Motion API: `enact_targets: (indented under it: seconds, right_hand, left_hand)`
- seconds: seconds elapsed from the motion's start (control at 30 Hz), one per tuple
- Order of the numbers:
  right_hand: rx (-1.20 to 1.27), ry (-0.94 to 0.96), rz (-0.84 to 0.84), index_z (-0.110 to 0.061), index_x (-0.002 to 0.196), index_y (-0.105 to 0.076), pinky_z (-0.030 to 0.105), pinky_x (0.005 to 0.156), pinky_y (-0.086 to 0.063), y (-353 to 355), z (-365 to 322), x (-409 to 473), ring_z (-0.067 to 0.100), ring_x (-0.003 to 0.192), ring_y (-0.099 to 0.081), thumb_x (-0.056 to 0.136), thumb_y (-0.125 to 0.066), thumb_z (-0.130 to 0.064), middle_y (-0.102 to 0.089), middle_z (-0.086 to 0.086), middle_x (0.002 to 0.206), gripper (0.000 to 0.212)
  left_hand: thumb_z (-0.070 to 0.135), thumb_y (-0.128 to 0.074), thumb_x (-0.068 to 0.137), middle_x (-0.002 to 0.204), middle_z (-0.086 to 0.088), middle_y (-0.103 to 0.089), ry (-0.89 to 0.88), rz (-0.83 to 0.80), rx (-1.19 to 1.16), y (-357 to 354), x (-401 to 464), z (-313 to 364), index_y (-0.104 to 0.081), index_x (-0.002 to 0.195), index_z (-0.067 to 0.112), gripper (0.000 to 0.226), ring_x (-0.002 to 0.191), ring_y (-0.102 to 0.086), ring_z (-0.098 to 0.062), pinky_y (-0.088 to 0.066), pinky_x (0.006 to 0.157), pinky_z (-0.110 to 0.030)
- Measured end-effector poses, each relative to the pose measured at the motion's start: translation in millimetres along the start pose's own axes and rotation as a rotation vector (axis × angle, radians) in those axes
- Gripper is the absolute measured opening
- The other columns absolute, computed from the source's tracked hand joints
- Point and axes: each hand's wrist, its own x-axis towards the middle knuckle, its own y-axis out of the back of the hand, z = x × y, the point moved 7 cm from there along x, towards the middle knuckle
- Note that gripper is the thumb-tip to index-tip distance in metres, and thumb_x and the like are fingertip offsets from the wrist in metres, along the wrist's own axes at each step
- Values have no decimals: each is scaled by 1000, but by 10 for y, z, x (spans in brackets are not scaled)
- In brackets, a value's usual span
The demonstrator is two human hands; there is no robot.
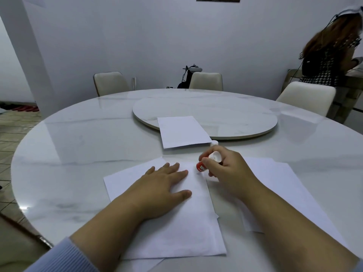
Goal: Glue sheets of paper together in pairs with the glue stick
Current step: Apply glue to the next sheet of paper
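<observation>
On the round white marble table [78, 146], the left hand [157, 185] presses flat, fingers straight, on the near white paper sheet [176, 232]. The right hand [225, 169] grips the red glue stick [200, 166], tip touching that sheet; its fingers hide the stick's middle.

round marble table [78, 146], cream chairs [111, 83], perhaps tiled floor [11, 132]

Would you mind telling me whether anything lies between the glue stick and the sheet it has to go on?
Nothing visible does. The right hand holds the glue stick tip-down at the sheet, beside the flat left hand.
</observation>
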Motion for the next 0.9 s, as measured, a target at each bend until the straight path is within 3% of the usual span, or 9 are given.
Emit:
enact_targets:
  seconds: [0.17, 0.3, 0.47, 0.57, 0.63, 0.7, 0.77, 0.8, 0.9]
  right_hand:
    - [38, 56, -112, -9, 61, -64, 22, 48, -40, 3, -239, -207, 9, 49, -53, 67, -53, -20, -69, 12, 66, 16]
    - [93, 48, -315, -7, 56, -63, 14, 42, -40, -103, -364, -432, 7, 48, -60, 64, -53, -16, -68, 12, 60, 15]
    - [221, -1, -549, -16, 54, -63, 17, 37, -38, -206, -361, -563, 17, 51, -66, 62, -52, -16, -67, 6, 57, 14]
    - [613, 67, -372, -10, 62, -71, 17, 39, -43, 38, -393, -394, 17, 45, -60, 63, -57, -9, -72, 13, 65, 14]
    - [935, 81, -139, -13, 68, -73, 21, 51, -54, 322, -301, -261, 20, 59, -68, 69, -54, -2, -75, 10, 75, 22]
    - [1160, 47, 64, -14, 70, -68, 23, 66, -58, 536, -144, -176, 25, 76, -74, 70, -58, 4, -74, 8, 76, 20]
    - [1235, -9, 204, -12, 79, -59, 26, 74, -58, 649, -12, -92, 27, 84, -74, 67, -62, 1, -75, 8, 76, 18]
    - [1241, -46, 232, -11, 85, -57, 28, 76, -58, 672, 28, -38, 26, 86, -74, 66, -64, -1, -75, 7, 77, 23]
    - [1150, -139, 198, -8, 100, -62, 25, 72, -57, 709, 75, 170, 15, 77, -71, 71, -63, -7, -75, 2, 81, 29]
  left_hand:
    - [63, -39, 85, 157, 16, -6, 3, -6, -30, -2, 15, -27, -20, 143, 45, 64, 143, 0, -2, 3, 116, -29]
    - [64, -40, 84, 157, 16, -7, 13, -15, -54, -9, 17, -30, -21, 143, 45, 65, 143, 0, -2, 3, 115, -29]
    - [58, -39, 87, 157, 16, -6, 30, -26, -61, -5, 3, -28, -20, 143, 45, 61, 143, 2, -3, 4, 115, -29]
    - [46, -40, 89, 158, 15, -3, 101, -64, -95, 38, -62, -99, -18, 144, 44, 59, 143, 3, -3, 4, 115, -29]
    - [49, -40, 88, 158, 14, -7, 231, -52, -80, 87, -146, -202, -21, 143, 42, 59, 144, -4, -7, -4, 115, -31]
    - [59, -37, 86, 153, 9, -26, 356, 63, 77, 186, -248, -236, -33, 138, 36, 57, 139, -24, -15, -21, 108, -37]
    - [65, -35, 83, 138, 7, -43, 377, 190, 214, 274, -344, -174, -42, 129, 31, 58, 126, -38, -18, -27, 100, -38]
    - [66, -36, 82, 138, 8, -42, 339, 211, 185, 278, -380, -153, -41, 129, 32, 58, 127, -36, -17, -26, 101, -37]
    - [67, -51, 75, 152, 21, -20, 203, 39, -136, 229, -474, -192, -39, 127, 50, 56, 141, -12, -3, -16, 111, -30]
